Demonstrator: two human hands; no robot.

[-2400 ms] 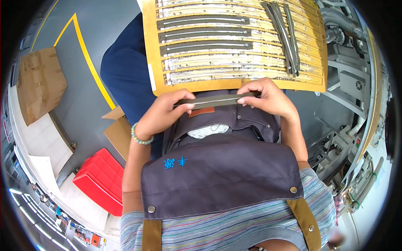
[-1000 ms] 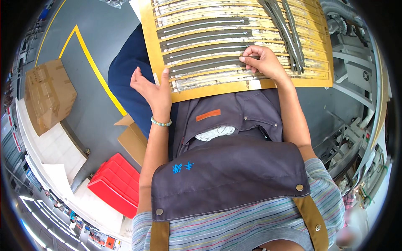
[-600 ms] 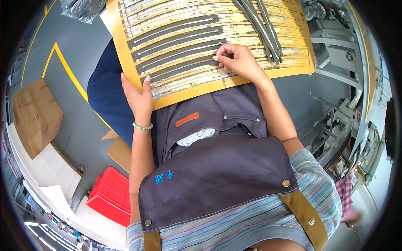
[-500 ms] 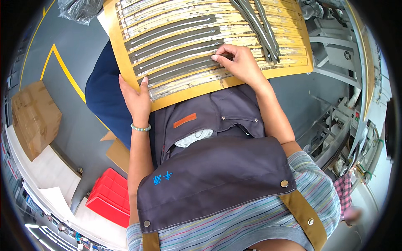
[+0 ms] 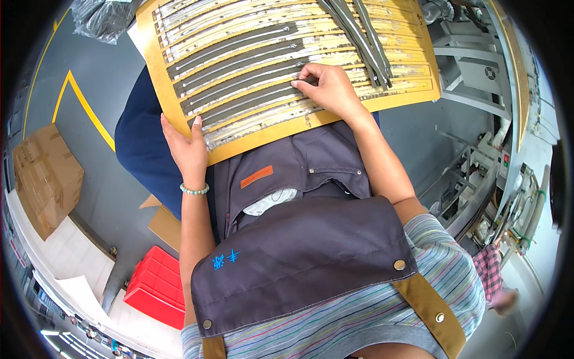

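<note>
A yellow board (image 5: 269,141) with long, silvery, worn rows lies across my lap. Several dark grey zippers lie side by side in its left rows. My left hand (image 5: 188,154) grips the board's near left corner, thumb on top and fingers round the edge. With thumb and forefinger together, my right hand (image 5: 330,90) pinches the right end of the nearest laid zipper (image 5: 251,100); the fingers partly hide that end. Loose zippers (image 5: 366,45) lie in a bunch slantwise over the board's right part, beyond my right hand.
A cardboard box (image 5: 48,179) stands on the grey floor at the left, near a red crate (image 5: 156,287). Clear plastic wrapping (image 5: 104,18) lies at the far left. White metal machine frames (image 5: 472,78) stand at the right. Another person's checked sleeve (image 5: 489,272) shows at the lower right.
The board and both hands have shifted slightly left in the picture. My right hand keeps its pinch at the zipper's end, and my left hand still grips the board's corner.
</note>
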